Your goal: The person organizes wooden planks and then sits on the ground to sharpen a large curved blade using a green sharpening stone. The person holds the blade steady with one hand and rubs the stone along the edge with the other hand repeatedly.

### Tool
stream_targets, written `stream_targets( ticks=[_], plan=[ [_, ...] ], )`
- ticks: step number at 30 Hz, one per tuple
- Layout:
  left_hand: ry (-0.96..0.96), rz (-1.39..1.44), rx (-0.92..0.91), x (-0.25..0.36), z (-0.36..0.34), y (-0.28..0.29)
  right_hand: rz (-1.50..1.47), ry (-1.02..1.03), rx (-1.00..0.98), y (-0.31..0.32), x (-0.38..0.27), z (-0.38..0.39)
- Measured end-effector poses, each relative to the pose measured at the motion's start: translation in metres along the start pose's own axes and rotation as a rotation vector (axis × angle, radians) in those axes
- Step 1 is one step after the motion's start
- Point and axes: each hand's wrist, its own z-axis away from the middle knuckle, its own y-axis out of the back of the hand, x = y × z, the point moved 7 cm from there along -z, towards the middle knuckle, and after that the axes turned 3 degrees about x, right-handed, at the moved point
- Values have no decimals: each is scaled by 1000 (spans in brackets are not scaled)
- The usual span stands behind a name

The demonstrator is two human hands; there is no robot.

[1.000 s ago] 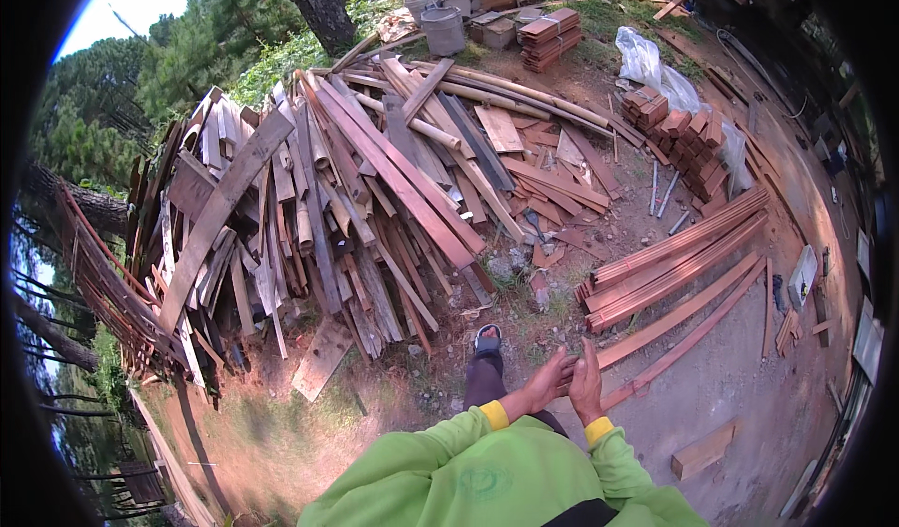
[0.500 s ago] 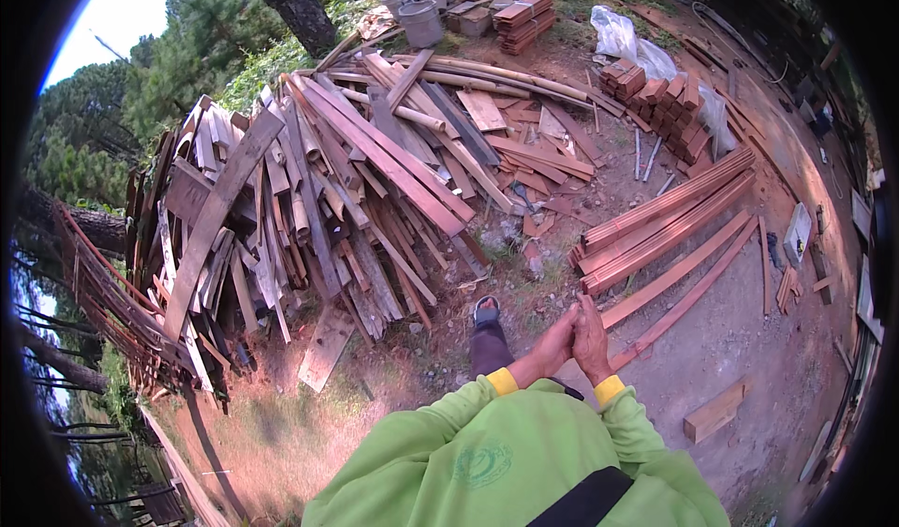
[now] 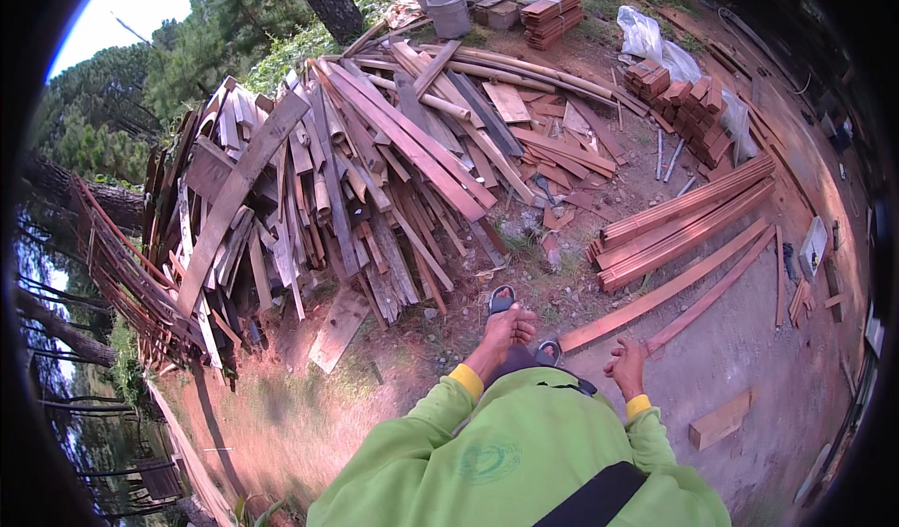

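My left hand (image 3: 508, 328) is in front of my body, above my sandalled feet. Its fingers are apart and slightly bent, with nothing in them. To its right, my right hand (image 3: 626, 368) hangs with loosely curled, parted fingers and holds nothing. The end of a thin reddish board (image 3: 707, 304) on the ground appears close beyond the right hand in the picture; I see no grip on it. A longer reddish plank (image 3: 670, 286) lies beside that board, its near end between my two hands. Farther off lies a stack of long reddish boards (image 3: 688, 225).
A big heap of mixed old boards (image 3: 351, 185) spreads across the left and middle. Short wood blocks (image 3: 688, 105) are piled at the far right, near clear plastic sheeting (image 3: 660, 44). A lone wood block (image 3: 721, 419) lies at my right. Buckets (image 3: 449, 14) stand behind the heap.
My hands were together in front of me and have come apart, the left moving left and the right moving right. A second sandalled foot has come into view.
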Motion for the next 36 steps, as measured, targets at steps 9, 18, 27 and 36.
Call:
stream_targets(
  ticks=[9,18,27,36],
  plan=[
    [-110,58,92,10,5,0,-348,66,-138,-7,6,-10],
    [-72,80,34,-6,4,-2,-137,487,-6,-8,-13,-17],
    [-81,100,88,-18,-3,23,-849,240,48,33,-56,-12],
    [-36,12,49,-22,-18,28,-1057,125,186,57,-20,11]
  ],
)
